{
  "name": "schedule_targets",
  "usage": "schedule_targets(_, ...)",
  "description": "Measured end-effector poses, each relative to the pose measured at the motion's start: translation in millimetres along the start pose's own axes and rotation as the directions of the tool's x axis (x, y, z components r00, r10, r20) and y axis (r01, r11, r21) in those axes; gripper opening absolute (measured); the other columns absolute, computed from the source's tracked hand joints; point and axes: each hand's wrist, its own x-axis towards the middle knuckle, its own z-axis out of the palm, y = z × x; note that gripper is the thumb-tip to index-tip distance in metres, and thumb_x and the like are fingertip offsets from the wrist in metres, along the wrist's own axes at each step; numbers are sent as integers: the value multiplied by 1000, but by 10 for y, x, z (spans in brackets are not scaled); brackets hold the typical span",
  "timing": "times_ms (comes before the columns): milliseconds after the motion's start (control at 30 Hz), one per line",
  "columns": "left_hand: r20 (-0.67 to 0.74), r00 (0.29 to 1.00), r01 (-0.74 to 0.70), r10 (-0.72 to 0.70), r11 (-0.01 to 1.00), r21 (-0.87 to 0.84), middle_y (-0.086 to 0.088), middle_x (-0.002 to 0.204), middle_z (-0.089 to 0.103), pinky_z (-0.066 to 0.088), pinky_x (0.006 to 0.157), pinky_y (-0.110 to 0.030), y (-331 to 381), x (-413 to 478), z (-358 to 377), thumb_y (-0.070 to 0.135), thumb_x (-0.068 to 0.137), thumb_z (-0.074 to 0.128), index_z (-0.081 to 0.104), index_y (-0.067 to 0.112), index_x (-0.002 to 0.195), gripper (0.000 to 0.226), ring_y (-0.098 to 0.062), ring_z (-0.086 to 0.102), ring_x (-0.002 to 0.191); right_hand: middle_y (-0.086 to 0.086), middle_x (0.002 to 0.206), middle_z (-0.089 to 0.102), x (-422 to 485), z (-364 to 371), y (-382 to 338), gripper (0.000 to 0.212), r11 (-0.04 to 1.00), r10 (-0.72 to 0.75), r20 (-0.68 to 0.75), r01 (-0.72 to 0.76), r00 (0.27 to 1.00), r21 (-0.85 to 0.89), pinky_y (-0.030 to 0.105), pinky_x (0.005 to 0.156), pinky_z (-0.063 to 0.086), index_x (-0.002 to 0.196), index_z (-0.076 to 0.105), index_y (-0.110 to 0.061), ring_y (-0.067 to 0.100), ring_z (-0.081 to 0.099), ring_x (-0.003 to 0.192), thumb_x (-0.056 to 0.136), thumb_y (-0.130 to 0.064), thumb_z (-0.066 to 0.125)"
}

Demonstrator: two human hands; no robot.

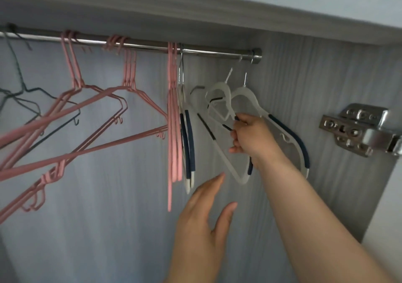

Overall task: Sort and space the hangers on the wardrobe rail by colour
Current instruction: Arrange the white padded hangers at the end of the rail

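Two hands were up inside the wardrobe (pixel 108 206). Nearest, your left hand (pixel 202 215) hung open below the hangers, fingers straight and holding nothing, probably ready to steady or part the next bunch. Just beyond it your right hand (pixel 250 137) pinched the arms of the white hangers with navy grips (pixel 243 91). They hung bunched and tilted from the right end of the rail (pixel 206 51), likely so you could slide them apart. Immediately left of them a tight pink set (pixel 174 108) hung edge-on, close against the nearest white ones. Further along, two more clusters of pink wire hangers (pixel 128 71) splayed at angles, and dark wire hangers (pixel 21 87) sat at the far left end. Colours looked grouped already; spacing seemed the unfinished part.
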Motion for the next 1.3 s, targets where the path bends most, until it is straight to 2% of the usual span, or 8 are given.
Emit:
schedule_targets(100, -42, 998, 49, -50, 998, -31, 22, 110, 58, 40, 84, -4, -48, -70, -32, 41, 76, 57, 52, 42, 114, 38, 6, 57, 100, 4, 69, 48, -7, -67, 114, 19, 995, 37, -49, -41, 998, -90, 19, 43, 52, 99, 53, -17, 14, 46, 55, 95, -12, 35)
schedule_targets(167, -71, 997, 42, -44, 999, -32, 19, 103, 60, 43, 81, -6, -38, -101, -48, 40, 76, 59, 54, 43, 109, 33, 2, 59, 94, 17, 95, 55, -48, -97, 137, 22, 881, -30, -68, -6, 997, -472, 34, 76, 54, 106, 52, -8, 29, 56, 85, 95, -20, 37)
schedule_targets(267, -109, 994, -4, 0, 999, -33, 20, 99, 59, 44, 80, -7, -10, -80, -88, 45, 80, 56, 54, 41, 109, 28, 1, 60, 90, 18, 138, 41, -290, -54, -87, 43, 615, -429, -81, 225, 900, -756, 33, 102, 31, 134, 40, -4, 32, 37, 126, 94, -20, 41)
schedule_targets(367, -102, 994, -34, 33, 999, -9, 21, 96, 58, 44, 78, -6, -1, -67, -108, 43, 82, 54, 56, 36, 109, 28, 3, 59, 87, 13, 126, 56, -469, 175, -450, 34, 781, -517, -15, 464, 856, -419, 26, 94, 39, 123, 54, -7, 22, 52, 112, 94, -22, 43)
schedule_targets(600, -100, 977, -174, 190, 973, 149, 15, 80, 60, 44, 71, -7, -55, -138, -234, 32, 82, 57, 63, 28, 97, 17, 6, 55, 72, 5, 82, 58, -265, 667, -388, 7, 998, -42, 262, 50, 964, -25, 42, 90, 52, 81, 49, -19, 25, 60, 84, 86, -24, 49)
schedule_targets(867, -150, 976, -137, 159, 980, 146, 25, 104, 49, 41, 83, -5, 105, -74, -368, 43, 83, 51, 39, 42, 126, 44, 8, 54, 96, 10, 76, 53, -188, 683, -244, 24, 990, -138, 91, 133, 986, 55, 17, 48, 33, 83, 58, -6, 15, 46, 66, 93, -16, 39)
schedule_targets(1067, -36, 990, -130, 139, 973, 193, 23, 100, 46, 38, 81, -2, 95, -44, -362, 45, 89, 40, 27, 32, 138, 52, 11, 48, 90, 27, 90, 66, 111, 662, -235, 28, 977, -171, -4, 169, 985, -127, 38, 68, 46, 66, 48, -7, 27, 56, 70, 89, -9, 32)
schedule_targets(1300, 37, 989, -148, 143, 969, 200, 20, 103, 49, 42, 80, -5, 1, -268, -290, 47, 90, 36, 31, 32, 136, 49, 11, 50, 90, 2, 58, 53, 293, 499, -235, 32, 997, -2, 0, 2, 1000, -81, 22, 47, 36, 60, 44, -9, 14, 44, 50, 90, -1, 36)
